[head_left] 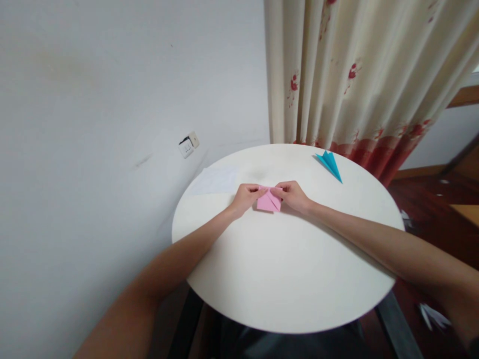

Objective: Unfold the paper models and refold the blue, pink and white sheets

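Hands: left hand [247, 197]; right hand [294, 195] pinching pink paper [268, 201] on table [292, 279]

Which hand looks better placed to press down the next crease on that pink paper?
Probably the right hand: its fingertips sit on the top flap of the pink paper, near the diagonal fold. The left hand pinches the paper's left corner, seemingly steadying it. Both are close, so it is only a slight edge.

The left hand [247, 196] and right hand [294, 195] cover the upper corners of the folded pink paper [268, 201], its creases too small to read, while the picture's lower edge cuts off both forearms and the white scraps on the floor [433, 315] are blurred.
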The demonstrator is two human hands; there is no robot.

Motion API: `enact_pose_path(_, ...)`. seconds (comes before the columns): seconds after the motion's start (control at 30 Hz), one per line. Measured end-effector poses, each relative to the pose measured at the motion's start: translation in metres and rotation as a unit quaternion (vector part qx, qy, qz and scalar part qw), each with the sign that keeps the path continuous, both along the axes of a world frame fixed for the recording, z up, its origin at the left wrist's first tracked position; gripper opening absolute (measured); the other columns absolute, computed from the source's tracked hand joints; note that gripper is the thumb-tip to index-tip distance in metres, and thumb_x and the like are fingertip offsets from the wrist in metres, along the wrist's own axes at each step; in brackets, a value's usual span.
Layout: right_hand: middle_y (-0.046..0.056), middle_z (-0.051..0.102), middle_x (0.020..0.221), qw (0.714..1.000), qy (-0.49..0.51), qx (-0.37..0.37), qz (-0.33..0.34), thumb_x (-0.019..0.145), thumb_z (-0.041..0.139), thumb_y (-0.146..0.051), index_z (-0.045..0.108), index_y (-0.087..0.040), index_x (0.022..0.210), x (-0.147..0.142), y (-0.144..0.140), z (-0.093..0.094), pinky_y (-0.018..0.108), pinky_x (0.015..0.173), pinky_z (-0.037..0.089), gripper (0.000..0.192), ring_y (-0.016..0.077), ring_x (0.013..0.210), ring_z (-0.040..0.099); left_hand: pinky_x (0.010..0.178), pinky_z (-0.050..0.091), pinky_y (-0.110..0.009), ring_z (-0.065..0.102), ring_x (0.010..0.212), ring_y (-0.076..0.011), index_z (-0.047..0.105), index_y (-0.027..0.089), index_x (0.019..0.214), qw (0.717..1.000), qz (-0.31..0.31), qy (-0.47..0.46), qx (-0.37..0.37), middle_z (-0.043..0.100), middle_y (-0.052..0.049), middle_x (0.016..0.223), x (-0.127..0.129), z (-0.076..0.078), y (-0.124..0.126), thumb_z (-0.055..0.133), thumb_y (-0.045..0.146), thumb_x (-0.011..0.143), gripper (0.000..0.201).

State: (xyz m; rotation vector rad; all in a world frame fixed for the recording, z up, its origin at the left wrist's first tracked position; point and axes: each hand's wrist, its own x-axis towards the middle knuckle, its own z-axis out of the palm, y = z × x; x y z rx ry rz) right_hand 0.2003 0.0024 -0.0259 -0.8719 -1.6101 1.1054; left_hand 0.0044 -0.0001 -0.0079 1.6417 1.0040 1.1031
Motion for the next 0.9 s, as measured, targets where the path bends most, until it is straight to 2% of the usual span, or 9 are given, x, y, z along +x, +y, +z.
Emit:
enact_pose_path(0.2, 0.003, 0.061, 0.061, 0.998, 0.047, -0.022, -0.038, 0.067, 0.078, -0.055, 0.066, -0.016, 0.064, -0.001, 0.001, 0.0, 0.029, 0.056, 0.037, 0.042, 0.0139, 0.059, 0.049, 0.064, 0.042, -0.027, 0.059, 0.068, -0.0159, 0.08, 0.012, 0.082, 1.0, 0.013, -0.002, 0.01, 0.073, -0.006, 0.075, 0.0, 0.0, 0.0, 0.083, 0.058, 0.071, 0.048)
enact_pose_path(0.37, 0.003, 0.063, 0.061, 0.996, 0.064, -0.012, -0.066, 0.067, 0.078, -0.058, 0.065, -0.017, 0.061, -0.001, 0.006, -0.001, 0.029, 0.057, 0.039, 0.044, 0.0143, 0.059, 0.051, 0.064, 0.042, -0.027, 0.058, 0.068, -0.0162, 0.08, 0.012, 0.079, 0.999, 0.029, -0.007, 0.014, 0.072, -0.007, 0.075, 0.0, -0.001, 0.001, 0.082, 0.06, 0.07, 0.049)
enact_pose_path(0.9, 0.003, 0.062, 0.06, 0.996, 0.045, 0.008, -0.077, 0.067, 0.076, -0.063, 0.062, -0.019, 0.058, 0.003, 0.012, -0.002, 0.031, 0.06, 0.042, 0.047, 0.0157, 0.06, 0.053, 0.064, 0.042, -0.027, 0.059, 0.069, -0.0161, 0.081, 0.011, 0.084, 0.998, 0.051, -0.024, 0.01, 0.073, -0.007, 0.078, -0.001, -0.007, 0.004, 0.083, 0.058, 0.07, 0.049)
